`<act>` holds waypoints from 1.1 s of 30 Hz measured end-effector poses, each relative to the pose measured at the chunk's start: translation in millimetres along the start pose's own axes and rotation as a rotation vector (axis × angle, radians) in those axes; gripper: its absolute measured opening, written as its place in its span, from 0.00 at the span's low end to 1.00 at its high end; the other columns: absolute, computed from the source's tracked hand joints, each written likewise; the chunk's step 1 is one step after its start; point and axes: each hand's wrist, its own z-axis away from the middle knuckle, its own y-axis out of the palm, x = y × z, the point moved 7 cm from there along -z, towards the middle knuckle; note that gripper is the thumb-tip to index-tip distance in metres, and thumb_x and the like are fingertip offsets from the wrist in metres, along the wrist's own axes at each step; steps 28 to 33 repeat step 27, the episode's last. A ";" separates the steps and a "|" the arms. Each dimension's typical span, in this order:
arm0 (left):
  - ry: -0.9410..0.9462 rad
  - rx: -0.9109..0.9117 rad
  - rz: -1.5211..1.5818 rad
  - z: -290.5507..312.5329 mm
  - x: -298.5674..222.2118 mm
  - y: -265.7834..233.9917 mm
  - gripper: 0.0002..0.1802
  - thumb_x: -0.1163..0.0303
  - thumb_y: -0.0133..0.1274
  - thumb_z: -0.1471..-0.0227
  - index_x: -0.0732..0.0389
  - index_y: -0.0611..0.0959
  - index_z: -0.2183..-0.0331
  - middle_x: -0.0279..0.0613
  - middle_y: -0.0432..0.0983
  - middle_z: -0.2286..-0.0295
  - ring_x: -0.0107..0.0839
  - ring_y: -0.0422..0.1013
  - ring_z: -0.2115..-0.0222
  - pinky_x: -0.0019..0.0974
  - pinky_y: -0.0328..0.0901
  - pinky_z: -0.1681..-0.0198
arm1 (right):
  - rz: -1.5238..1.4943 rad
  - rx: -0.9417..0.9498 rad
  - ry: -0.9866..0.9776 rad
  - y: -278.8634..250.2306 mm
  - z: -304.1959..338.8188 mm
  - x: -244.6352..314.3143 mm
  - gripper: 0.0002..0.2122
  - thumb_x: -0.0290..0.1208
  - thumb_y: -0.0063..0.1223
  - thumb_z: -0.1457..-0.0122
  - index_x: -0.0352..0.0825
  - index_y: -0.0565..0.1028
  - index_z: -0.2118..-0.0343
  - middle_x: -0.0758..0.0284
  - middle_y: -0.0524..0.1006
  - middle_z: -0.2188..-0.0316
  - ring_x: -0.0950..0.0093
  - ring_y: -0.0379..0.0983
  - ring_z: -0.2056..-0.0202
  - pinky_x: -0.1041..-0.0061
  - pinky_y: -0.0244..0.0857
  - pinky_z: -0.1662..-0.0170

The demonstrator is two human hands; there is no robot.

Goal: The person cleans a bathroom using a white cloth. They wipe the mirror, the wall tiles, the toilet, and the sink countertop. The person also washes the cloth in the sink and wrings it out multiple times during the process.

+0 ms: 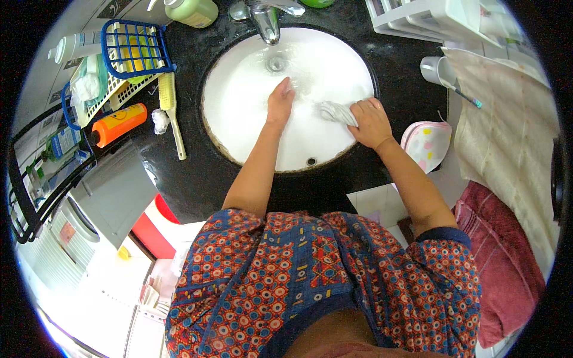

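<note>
A round white sink is set in a black counter, with a chrome tap at its far rim. My left hand lies flat inside the basin, fingers together and pointing toward the drain, holding nothing. My right hand is closed on a crumpled white cloth and presses it against the right inner wall of the basin.
On the counter to the left lie a yellow-handled brush, an orange bottle and a blue-and-white wire rack. A green bottle stands behind. At right are a white cup, a dotted pouch and a maroon towel.
</note>
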 end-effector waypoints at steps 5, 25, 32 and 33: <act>0.199 -0.464 -0.506 33.1 4.4 -86.3 0.28 0.79 0.52 0.57 0.65 0.72 0.50 0.59 0.63 0.48 0.50 0.57 0.45 0.46 0.52 0.41 | 0.004 0.021 0.028 3.8 1.3 -2.8 0.15 0.32 0.60 0.58 0.35 0.69 0.68 0.61 0.71 0.70 0.63 0.69 0.62 0.65 0.55 0.47; 0.167 -0.630 -0.558 15.1 12.9 -104.3 0.23 0.80 0.49 0.56 0.64 0.76 0.54 0.58 0.67 0.52 0.52 0.61 0.48 0.48 0.54 0.43 | -0.004 0.063 0.049 1.9 -0.6 -1.8 0.15 0.33 0.60 0.57 0.35 0.69 0.67 0.62 0.71 0.69 0.64 0.68 0.60 0.66 0.53 0.45; 0.123 -0.643 -0.509 15.1 15.1 -93.1 0.23 0.81 0.49 0.55 0.64 0.75 0.53 0.61 0.66 0.52 0.54 0.59 0.47 0.49 0.52 0.42 | -0.014 0.063 0.042 2.7 -0.5 -2.6 0.15 0.34 0.60 0.57 0.35 0.70 0.66 0.62 0.72 0.68 0.63 0.68 0.59 0.66 0.52 0.45; 0.123 -0.643 -0.509 15.1 15.1 -93.1 0.23 0.81 0.49 0.55 0.64 0.75 0.53 0.61 0.66 0.52 0.54 0.59 0.47 0.49 0.52 0.42 | -0.014 0.063 0.042 2.7 -0.5 -2.6 0.15 0.34 0.60 0.57 0.35 0.70 0.66 0.62 0.72 0.68 0.63 0.68 0.59 0.66 0.52 0.45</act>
